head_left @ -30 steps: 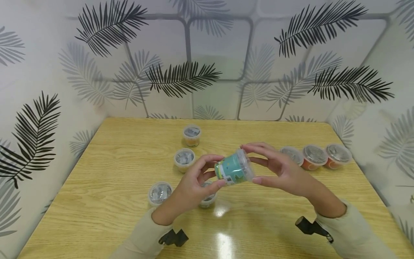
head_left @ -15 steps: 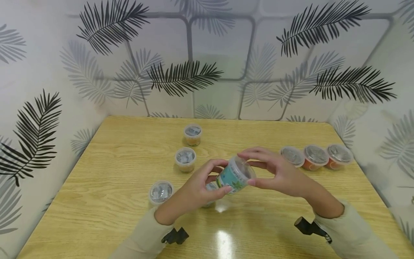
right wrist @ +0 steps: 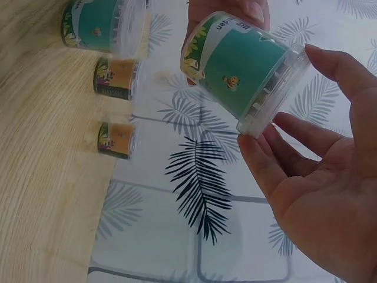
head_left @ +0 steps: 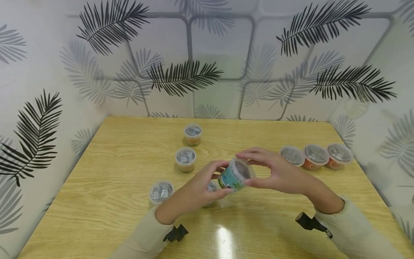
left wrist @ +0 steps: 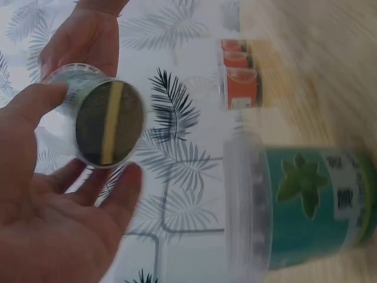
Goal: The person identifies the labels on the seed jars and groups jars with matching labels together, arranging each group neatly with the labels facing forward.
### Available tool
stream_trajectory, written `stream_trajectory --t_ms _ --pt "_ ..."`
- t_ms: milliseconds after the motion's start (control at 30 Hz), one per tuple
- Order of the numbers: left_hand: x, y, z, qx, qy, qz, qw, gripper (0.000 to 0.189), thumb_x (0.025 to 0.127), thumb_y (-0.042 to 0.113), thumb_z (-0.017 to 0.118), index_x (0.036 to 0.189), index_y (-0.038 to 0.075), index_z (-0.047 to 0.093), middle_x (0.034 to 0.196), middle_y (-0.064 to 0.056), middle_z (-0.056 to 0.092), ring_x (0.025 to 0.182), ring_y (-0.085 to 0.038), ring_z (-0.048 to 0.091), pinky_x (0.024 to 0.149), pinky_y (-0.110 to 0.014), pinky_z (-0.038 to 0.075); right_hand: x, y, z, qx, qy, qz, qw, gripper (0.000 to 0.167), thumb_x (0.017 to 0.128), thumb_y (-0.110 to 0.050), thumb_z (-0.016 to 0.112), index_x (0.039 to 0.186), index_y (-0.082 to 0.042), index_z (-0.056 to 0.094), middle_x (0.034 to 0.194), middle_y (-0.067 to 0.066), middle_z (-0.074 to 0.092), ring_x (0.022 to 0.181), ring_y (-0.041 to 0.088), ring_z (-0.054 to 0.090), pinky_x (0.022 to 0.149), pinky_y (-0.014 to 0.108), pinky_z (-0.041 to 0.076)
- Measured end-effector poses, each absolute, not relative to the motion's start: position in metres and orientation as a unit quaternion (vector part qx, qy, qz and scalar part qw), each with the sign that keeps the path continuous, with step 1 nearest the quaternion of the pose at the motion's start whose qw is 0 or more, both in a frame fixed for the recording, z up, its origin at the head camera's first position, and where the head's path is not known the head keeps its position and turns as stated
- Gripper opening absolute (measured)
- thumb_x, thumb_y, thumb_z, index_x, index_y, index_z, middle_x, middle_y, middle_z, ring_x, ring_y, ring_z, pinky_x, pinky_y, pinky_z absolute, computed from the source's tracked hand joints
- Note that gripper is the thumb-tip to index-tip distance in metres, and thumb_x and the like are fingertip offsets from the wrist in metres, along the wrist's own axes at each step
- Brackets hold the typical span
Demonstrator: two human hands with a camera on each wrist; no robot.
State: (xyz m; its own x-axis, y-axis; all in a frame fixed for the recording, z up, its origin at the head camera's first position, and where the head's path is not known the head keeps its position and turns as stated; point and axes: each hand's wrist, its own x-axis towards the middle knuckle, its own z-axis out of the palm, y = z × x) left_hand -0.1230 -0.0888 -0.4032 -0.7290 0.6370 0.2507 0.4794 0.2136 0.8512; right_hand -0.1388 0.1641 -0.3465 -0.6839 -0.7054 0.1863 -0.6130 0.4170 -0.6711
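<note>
Roughly mid-frame in the head view: teal tub (head_left: 230, 178) held clear of the table (head_left: 275, 226), tipped, clear lid (head_left: 244, 169) on and facing right. Left hand (head_left: 200, 187) grips the body near the base; right hand (head_left: 284, 176) pinches the lid rim, thumb low, fingers high. Both forearms angle inward from the bottom edge. Step in hand, as I judge it: a two-handed hold on the tilted tub. Next move probably calls for the left to bear the weight before the right loosens (a smooth rim may slip).

Left wrist view: tub's round base at left, toward the camera. Thumb on the side wall, fingertips bent at the lower edge; grip spread to the tub's width, palm well off. Standing tub (left wrist: 318, 206) at lower right, orange tubs (left wrist: 241, 88) upper right.

Right wrist view: tub at upper centre, slanted. Thumb and fingertips span the lid rim, hollow palm behind (a light hold, I'd say). Brown-labelled tubs (right wrist: 115, 78) at left, upright on the table.
</note>
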Motion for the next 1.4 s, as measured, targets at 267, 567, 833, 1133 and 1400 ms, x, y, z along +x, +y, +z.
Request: stream_trajectory --t_ms 267,567,833,1133,1400 --pt "-0.123 -0.100 -0.402 0.338 0.896 0.277 0.077 0.076 0.086 0.049 0.060 0.144 0.011 0.029 0.142 -0.005 0.035 0.129 -0.024 0.032 0.102 -0.039 0.035 -0.170 0.170 -0.356 -0.367 0.894 -0.253 0.054 0.063 0.083 -0.044 0.067 0.137 -0.016 0.047 0.134 0.006 0.045 0.121 0.027 0.044 0.090 0.050 0.044" --pt "-0.122 -0.103 -0.407 0.314 0.924 0.185 0.114 0.065 0.087 0.040 0.064 0.138 0.009 0.040 0.139 -0.004 0.038 0.125 -0.023 0.035 0.100 -0.035 0.038 -0.209 0.178 -0.375 -0.341 0.901 -0.230 0.138 0.063 0.084 -0.033 0.069 0.138 -0.011 0.045 0.139 0.012 0.039 0.127 0.032 0.036 0.096 0.050 0.038" --pt "-0.121 -0.105 -0.408 0.305 0.930 0.173 0.111 0.055 0.086 0.037 0.065 0.132 0.009 0.049 0.131 -0.004 0.046 0.117 -0.021 0.040 0.095 -0.034 0.040 -0.231 0.177 -0.388 -0.373 0.895 -0.190 0.156 0.064 0.084 -0.026 0.070 0.138 -0.005 0.043 0.138 0.017 0.039 0.126 0.035 0.036 0.098 0.050 0.037" --pt "-0.121 -0.105 -0.408 0.306 0.931 0.170 0.108 0.053 0.086 0.037 0.065 0.130 0.010 0.051 0.129 -0.003 0.048 0.114 -0.020 0.041 0.093 -0.032 0.042 -0.244 0.173 -0.395 -0.378 0.894 -0.166 0.174 0.064 0.083 -0.024 0.071 0.136 -0.002 0.044 0.137 0.017 0.041 0.124 0.035 0.039 0.099 0.049 0.037" --pt "-0.121 -0.106 -0.408 0.305 0.931 0.170 0.110 0.054 0.086 0.037 0.065 0.130 0.009 0.051 0.129 -0.004 0.048 0.114 -0.020 0.041 0.093 -0.031 0.042 -0.250 0.176 -0.399 -0.366 0.889 -0.191 0.200 0.065 0.083 -0.025 0.071 0.138 -0.004 0.043 0.139 0.017 0.039 0.126 0.035 0.036 0.099 0.051 0.035"
